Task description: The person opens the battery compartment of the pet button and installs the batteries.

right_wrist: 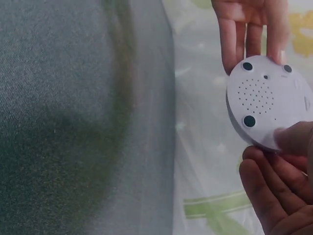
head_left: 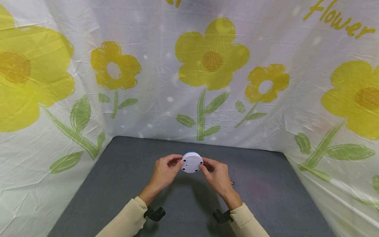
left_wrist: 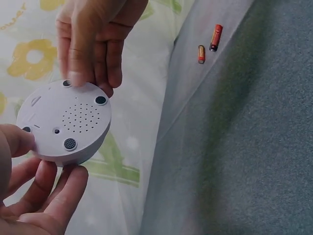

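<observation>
A round white device (head_left: 191, 163) is held up over the dark table, its flat underside turned toward me. A strip of blue shows along its far edge in the head view. The left wrist view shows its cluster of small speaker holes, a small screw hole, several dark round feet and a tab slot near the edge. My left hand (head_left: 164, 171) pinches its left side, thumb on the underside and fingers behind. On the opposite side my right hand (head_left: 218, 176) grips the rim the same way, thumb on the underside (right_wrist: 259, 100).
Two red batteries, a longer one (left_wrist: 216, 37) and a shorter one (left_wrist: 201, 54), lie on the grey table (head_left: 133, 158). In the head view a battery tip (head_left: 232, 182) peeks out beside my right hand. A flower-print curtain (head_left: 160, 98) encloses the table's back and sides.
</observation>
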The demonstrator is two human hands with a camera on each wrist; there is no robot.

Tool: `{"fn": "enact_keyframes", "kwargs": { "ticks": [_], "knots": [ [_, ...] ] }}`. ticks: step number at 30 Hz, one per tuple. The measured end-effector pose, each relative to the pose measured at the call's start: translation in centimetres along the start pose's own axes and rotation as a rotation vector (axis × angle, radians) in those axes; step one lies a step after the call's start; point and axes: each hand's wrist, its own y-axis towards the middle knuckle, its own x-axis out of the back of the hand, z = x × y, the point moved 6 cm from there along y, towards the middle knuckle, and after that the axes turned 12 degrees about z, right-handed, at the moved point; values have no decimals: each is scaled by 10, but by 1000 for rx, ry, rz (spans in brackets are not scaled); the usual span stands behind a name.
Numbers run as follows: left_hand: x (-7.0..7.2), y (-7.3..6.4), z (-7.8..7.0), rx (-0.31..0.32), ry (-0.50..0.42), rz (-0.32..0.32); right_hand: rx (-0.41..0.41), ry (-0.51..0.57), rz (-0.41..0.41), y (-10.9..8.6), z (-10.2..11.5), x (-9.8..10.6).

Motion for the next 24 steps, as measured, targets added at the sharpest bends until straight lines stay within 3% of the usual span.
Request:
{"fn": "enact_keyframes", "kwargs": {
  "ticks": [4,9,18,24],
  "knots": [
    [2,0,-2,12,36,-1,3,-19,22,2,3,0],
    [2,-2,0,47,51,43,-15,-56,29,2,7,0],
    [-5,-6,19,176,6,115,-89,-69,136,0,2,-10],
    [-8,-10,28,225,-16,160,-95,-92,197,-1,0,-16]
  ]
}}
